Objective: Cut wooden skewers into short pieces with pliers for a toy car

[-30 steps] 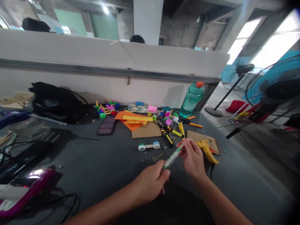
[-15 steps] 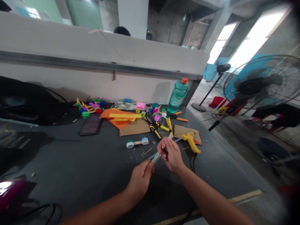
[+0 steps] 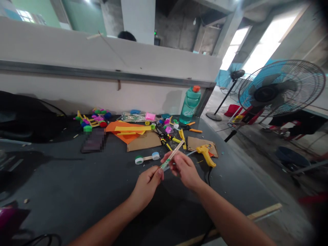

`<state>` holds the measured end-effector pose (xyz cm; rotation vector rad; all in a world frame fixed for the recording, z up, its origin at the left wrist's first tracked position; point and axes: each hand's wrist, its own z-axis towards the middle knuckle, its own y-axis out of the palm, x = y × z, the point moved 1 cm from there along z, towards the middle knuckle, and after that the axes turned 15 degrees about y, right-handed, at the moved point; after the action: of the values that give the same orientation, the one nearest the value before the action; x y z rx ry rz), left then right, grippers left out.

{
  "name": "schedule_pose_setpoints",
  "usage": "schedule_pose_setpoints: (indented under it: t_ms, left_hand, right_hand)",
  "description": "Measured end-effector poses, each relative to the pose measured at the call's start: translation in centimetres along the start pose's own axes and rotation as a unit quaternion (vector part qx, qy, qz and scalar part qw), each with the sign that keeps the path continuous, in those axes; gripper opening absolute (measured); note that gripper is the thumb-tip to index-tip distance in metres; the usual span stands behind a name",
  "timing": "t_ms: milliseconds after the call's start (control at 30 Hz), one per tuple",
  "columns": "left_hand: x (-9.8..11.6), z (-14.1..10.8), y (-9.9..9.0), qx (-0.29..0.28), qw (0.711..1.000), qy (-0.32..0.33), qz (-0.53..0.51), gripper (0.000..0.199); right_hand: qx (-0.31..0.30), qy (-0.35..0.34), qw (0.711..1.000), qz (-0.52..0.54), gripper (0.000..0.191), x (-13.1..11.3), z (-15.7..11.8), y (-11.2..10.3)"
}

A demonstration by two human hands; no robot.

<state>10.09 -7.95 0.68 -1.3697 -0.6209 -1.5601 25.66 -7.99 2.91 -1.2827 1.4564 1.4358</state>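
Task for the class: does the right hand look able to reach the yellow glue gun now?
Probably yes: the right hand sits close beside the yellow glue gun, nothing bulky between, though it holds a stick.

Craft stick (image 3: 176, 149): bare pale wood, looked matt, nothing fancy
Glue gun (image 3: 206, 154): glossy yellow plastic, pretty smooth
Cardboard scrap (image 3: 143, 141): matt brown paperboard, kinda rough
Water bottle (image 3: 190, 110): shiny see-through plastic
Fan guard (image 3: 282, 68): thin metal wire
Tabletop (image 3: 64, 181): dark, matt finish
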Motion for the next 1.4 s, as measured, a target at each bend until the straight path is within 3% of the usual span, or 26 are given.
schedule_pose_setpoints:
  t_ms: [267, 367, 533, 600, 667, 733, 800, 900, 1033, 1133, 1233, 1333, 1400]
  left_hand:
    - [0.9, 0.3, -1.2, -0.054, 0.991, 0.035, 0.121, 0.036]
    - [1.5, 0.5, -1.8, -0.06, 0.991, 0.063, 0.105, 0.034]
    - [1.8, 1.2, -3.7, 0.053, 0.995, 0.017, -0.079, 0.038]
    - [1.8, 1.5, -4.5, 0.123, 0.979, -0.004, -0.163, 0.036]
    - [1.8, 1.8, -5.2, 0.196, 0.95, -0.005, -0.242, 0.03]
    - [1.7, 2.0, -5.4, 0.23, 0.929, -0.002, -0.291, 0.023]
    - [1.7, 2.0, -5.3, 0.226, 0.925, -0.007, -0.304, 0.02]
    - [1.6, 1.8, -4.4, 0.182, 0.946, -0.023, -0.269, 0.023]
    - [1.5, 1.4, -3.4, 0.076, 0.985, -0.033, -0.149, 0.031]
    - [1.5, 1.3, -3.2, 0.008, 0.998, 0.022, -0.05, 0.032]
    - [1.3, 1.2, -3.8, -0.009, 0.995, 0.081, 0.063, 0.032]
    - [0.8, 1.2, -5.1, 0.025, 0.973, 0.133, 0.189, 0.026]
    - [0.2, 1.2, -6.4, 0.104, 0.933, 0.208, 0.274, 0.035]
  right_hand:
    - [0.116, -0.05, 0.99, 0.068, 0.022, -1.6, 0.6, -2.2]
    - [0.18, -0.086, 0.972, 0.125, 0.021, -2.5, 0.7, -3.5]
    - [0.27, -0.128, 0.916, 0.267, 0.014, -4.6, 0.9, -8.1]
    - [0.296, -0.121, 0.888, 0.329, 0.018, -5.1, 1.0, -9.7]
    - [0.285, -0.093, 0.892, 0.34, 0.025, -5.2, 1.3, -10.2]
    - [0.249, -0.056, 0.911, 0.323, 0.027, -4.8, 1.4, -9.3]
    - [0.208, -0.03, 0.932, 0.297, 0.023, -4.3, 1.2, -7.2]
    - [0.081, 0.029, 0.981, 0.173, 0.024, -3.5, 0.6, -3.1]
    - [0.024, 0.134, 0.99, 0.035, 0.031, -2.9, 0.0, 1.0]
    - [0.023, 0.15, 0.988, 0.006, 0.032, -2.8, 0.7, 2.3]
    - [0.048, 0.15, 0.987, 0.007, 0.027, -3.2, 2.8, 2.4]
    - [0.066, 0.171, 0.983, 0.01, 0.019, -4.3, 6.8, 1.9]
    - [0.086, 0.183, 0.979, 0.021, 0.015, -5.4, 10.4, 1.8]
